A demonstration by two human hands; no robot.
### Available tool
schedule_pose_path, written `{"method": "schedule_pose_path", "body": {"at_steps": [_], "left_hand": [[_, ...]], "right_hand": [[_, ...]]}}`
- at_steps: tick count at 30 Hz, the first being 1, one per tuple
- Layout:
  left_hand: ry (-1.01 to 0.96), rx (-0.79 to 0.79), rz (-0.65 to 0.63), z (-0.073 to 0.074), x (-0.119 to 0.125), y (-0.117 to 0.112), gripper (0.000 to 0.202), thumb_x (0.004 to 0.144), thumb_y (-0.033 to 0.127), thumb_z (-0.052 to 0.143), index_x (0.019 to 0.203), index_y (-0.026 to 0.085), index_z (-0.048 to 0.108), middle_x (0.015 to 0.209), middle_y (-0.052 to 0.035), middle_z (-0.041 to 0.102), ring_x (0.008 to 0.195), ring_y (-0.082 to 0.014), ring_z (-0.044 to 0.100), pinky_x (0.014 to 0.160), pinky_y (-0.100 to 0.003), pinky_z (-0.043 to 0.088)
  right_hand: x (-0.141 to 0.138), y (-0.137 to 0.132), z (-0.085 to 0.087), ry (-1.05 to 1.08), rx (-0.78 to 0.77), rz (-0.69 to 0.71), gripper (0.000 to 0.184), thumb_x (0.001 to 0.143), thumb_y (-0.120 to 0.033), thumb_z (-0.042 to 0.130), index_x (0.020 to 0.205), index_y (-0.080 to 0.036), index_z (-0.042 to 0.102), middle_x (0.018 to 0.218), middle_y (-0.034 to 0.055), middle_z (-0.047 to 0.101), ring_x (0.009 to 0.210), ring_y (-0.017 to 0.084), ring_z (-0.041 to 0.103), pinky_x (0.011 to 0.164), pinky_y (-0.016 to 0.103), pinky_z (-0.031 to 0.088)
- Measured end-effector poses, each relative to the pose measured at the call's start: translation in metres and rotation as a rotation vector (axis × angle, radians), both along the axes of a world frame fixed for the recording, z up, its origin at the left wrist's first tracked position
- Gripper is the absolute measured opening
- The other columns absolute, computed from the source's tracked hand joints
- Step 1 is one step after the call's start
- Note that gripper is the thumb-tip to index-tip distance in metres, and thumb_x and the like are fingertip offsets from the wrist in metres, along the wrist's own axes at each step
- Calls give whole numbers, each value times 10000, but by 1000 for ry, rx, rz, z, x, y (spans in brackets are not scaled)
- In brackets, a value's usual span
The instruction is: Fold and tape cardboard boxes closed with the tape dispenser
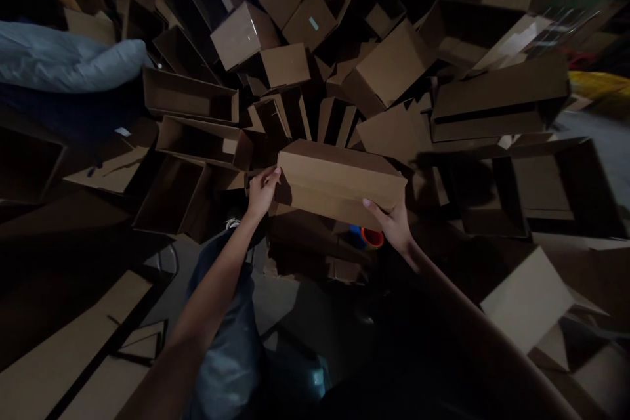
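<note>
A long closed brown cardboard box (339,180) is held out in front of me, above the floor. My left hand (262,190) grips its left end, fingers curled round the corner. At the lower right edge of the box my right hand (394,223) holds it from below, thumb on the front face. Beyond the box lies a large heap of similar open cardboard boxes (315,46).
Flat cardboard sheets (73,348) lie on the floor at lower left, and another sheet (529,305) at lower right. A small red and blue object (369,237) sits under the held box. A pale blue-grey bundle (69,62) lies at upper left.
</note>
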State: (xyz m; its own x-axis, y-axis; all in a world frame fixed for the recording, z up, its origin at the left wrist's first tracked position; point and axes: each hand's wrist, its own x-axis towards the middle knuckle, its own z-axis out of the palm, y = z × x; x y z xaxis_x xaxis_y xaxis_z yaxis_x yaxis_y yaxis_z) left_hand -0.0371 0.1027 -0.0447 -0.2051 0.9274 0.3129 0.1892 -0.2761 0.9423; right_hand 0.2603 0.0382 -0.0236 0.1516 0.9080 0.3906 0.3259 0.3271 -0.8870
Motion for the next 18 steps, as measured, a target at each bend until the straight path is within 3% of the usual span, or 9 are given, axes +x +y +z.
{"method": "schedule_pose_path", "body": {"at_steps": [4,8,14,18], "left_hand": [[43,32,-68,2,1,-1,398,816,519,696,1047,199,747,1047,-53,768,1000,-262,699,873,-334,532],[84,40,-61,-2,-2,1,392,860,539,636,1014,199,756,1020,-55,773,975,-269,702,832,-328,528],[178,40,59,0,-3,-2,406,911,530,550,912,173,743,862,-48,758,876,-236,700,770,-298,501],[272,-2,39,2,-1,-7,359,909,519,563,924,190,706,849,-48,742,834,-229,690,738,-300,495]], "right_hand": [[1,1,-2,22,4,-10,938,733,-480,773,1519,-261,309,1414,114,553,1332,287,498,1153,520,353],[3,1,-6,20,-9,-12,897,756,-525,750,1512,-274,337,1363,97,598,1314,284,516,1150,509,359],[9,5,-16,60,-143,-42,742,893,-729,412,1488,-287,404,1473,85,520,1383,289,461,1150,474,378],[11,8,-18,66,-164,-17,733,883,-773,353,1463,-332,427,1467,62,534,1438,299,386,1164,495,358]]}}
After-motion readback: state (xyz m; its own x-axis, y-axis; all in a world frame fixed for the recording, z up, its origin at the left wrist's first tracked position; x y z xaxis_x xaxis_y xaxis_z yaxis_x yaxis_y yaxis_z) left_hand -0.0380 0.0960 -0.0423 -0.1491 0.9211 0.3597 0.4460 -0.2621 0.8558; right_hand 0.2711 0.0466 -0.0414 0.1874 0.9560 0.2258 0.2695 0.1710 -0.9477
